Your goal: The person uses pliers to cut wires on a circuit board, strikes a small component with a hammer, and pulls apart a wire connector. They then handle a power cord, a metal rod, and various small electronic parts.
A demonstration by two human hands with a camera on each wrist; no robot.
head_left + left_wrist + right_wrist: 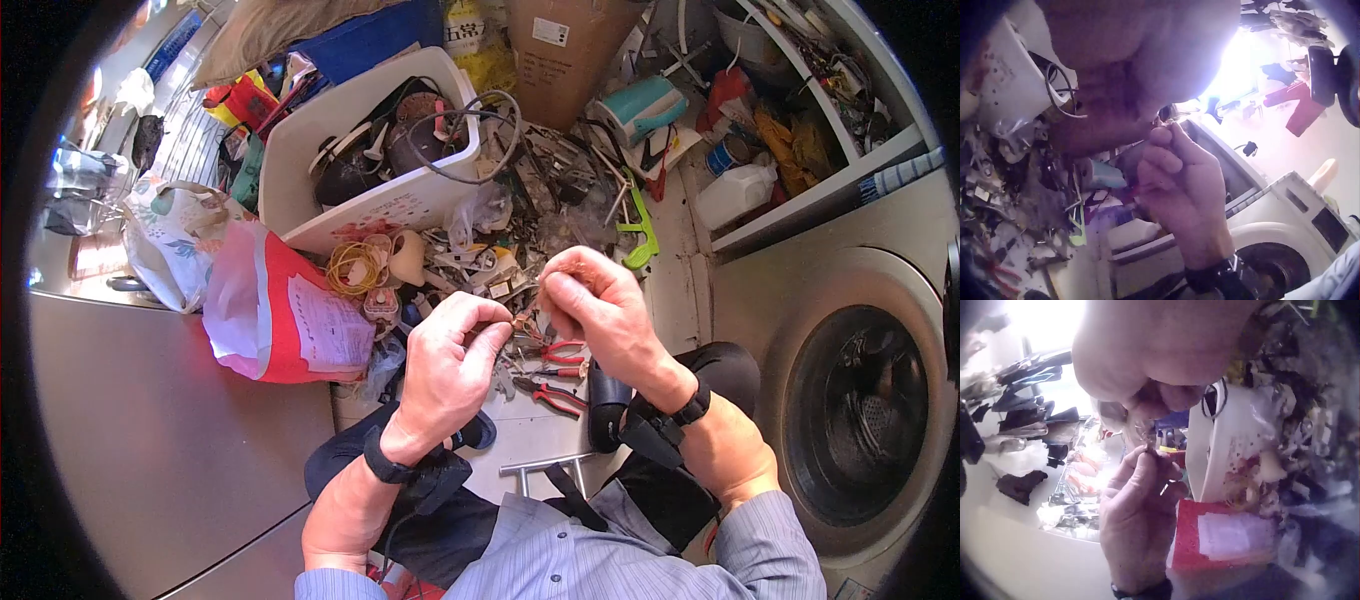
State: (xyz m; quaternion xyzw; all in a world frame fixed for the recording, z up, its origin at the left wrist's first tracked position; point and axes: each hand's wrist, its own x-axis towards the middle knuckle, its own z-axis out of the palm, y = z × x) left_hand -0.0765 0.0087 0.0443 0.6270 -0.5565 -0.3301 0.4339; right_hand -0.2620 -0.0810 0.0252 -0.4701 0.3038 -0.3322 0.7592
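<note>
Over the cluttered floor, my left hand (pixel 452 368) pinches a small copper-coloured piece of wire (pixel 522 323) between thumb and forefinger. To its right and slightly higher, my right hand (pixel 605 315) has its fingers curled, with thumb and forefinger pinching thin wire strands (pixel 1143 430). The fingertips of both hands are close together, and the strands show between them in the right wrist view. Most of the piece is hidden by the fingers. Below the hands lie red-handled pliers (pixel 562 352) and black-and-red pliers (pixel 548 396).
A heap of scrap parts (pixel 500 262) covers the floor ahead. Behind it stands a white bin (pixel 385 215) holding dark items and a cable. A red and white bag (pixel 290 310) is at left, a washing machine (pixel 850 300) at right. A bright green tool (pixel 640 225) lies beyond the right hand.
</note>
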